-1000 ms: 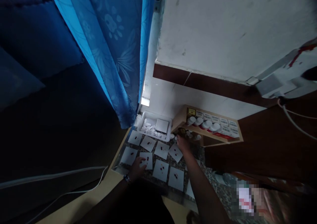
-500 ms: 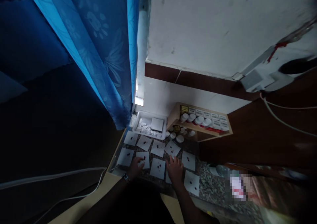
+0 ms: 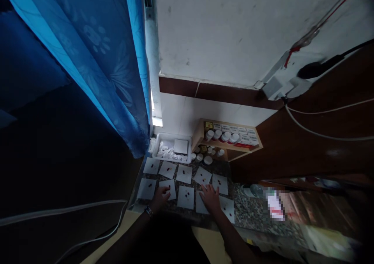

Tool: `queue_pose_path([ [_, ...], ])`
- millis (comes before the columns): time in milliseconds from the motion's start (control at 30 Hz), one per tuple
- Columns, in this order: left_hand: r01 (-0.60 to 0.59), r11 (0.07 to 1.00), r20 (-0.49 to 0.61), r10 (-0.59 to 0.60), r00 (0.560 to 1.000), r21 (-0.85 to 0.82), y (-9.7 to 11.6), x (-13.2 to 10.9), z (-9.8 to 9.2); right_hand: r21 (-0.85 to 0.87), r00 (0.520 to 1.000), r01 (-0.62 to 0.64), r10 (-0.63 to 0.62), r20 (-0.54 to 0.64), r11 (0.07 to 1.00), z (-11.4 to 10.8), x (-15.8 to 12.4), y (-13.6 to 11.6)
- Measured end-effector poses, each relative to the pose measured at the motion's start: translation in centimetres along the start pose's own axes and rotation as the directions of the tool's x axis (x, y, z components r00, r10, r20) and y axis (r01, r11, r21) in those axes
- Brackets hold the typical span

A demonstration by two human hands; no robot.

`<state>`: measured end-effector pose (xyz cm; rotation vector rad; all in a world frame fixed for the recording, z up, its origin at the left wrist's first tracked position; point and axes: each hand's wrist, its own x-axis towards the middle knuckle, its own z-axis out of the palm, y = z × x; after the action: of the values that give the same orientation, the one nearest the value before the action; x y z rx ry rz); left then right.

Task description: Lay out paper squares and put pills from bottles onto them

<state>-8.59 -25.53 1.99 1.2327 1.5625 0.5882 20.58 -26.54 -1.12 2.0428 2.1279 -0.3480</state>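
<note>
Several white paper squares lie in rows on a speckled granite counter (image 3: 241,209), each with small dark red pills on it. My left hand (image 3: 160,199), with a wristwatch (image 3: 149,212) on its wrist, rests its fingers on one square (image 3: 172,187). Whether those fingers pinch anything is hidden. My right hand (image 3: 210,198) lies with spread fingers over the squares (image 3: 202,205) nearest it, holding nothing visible. Beyond the papers stands a white plastic tray (image 3: 172,138) of paper pieces, with a flat white square (image 3: 180,146) in it.
A wooden shelf (image 3: 226,135) holds white, red-banded bottles and labelled boxes behind the papers. Small white lids (image 3: 208,160) sit below it. A blue curtain (image 3: 87,53) hangs at the left, white cables (image 3: 58,211) run along the lower left, and a wall socket (image 3: 274,88) is upper right.
My right hand has come back from the lids near the shelf to lie over the nearer paper squares. My left hand stays on its square. The whole view has shifted left.
</note>
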Motion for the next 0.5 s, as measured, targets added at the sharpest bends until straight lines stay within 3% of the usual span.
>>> queue_pose_path([
  [333, 0.005, 0.999, 0.008, -0.005, 1.0, 0.035, 0.2, -0.1, -0.7, -0.002, 0.987, 0.161, -0.161, 0.021, 0.987, -0.1, 0.5, 2.5],
  [400, 0.022, 0.999, -0.012, -0.021, 1.0, 0.047, 0.1, -0.1, -0.7, 0.02, 0.988, 0.152, -0.151, -0.02, 0.988, -0.7, 1.4, 2.8],
  [500, 0.019, 0.999, -0.027, -0.018, 0.999, 0.04, 0.2, -0.2, -0.6, 0.084, 0.982, 0.049, -0.033, -0.185, 0.995, -3.0, 4.0, 2.8],
])
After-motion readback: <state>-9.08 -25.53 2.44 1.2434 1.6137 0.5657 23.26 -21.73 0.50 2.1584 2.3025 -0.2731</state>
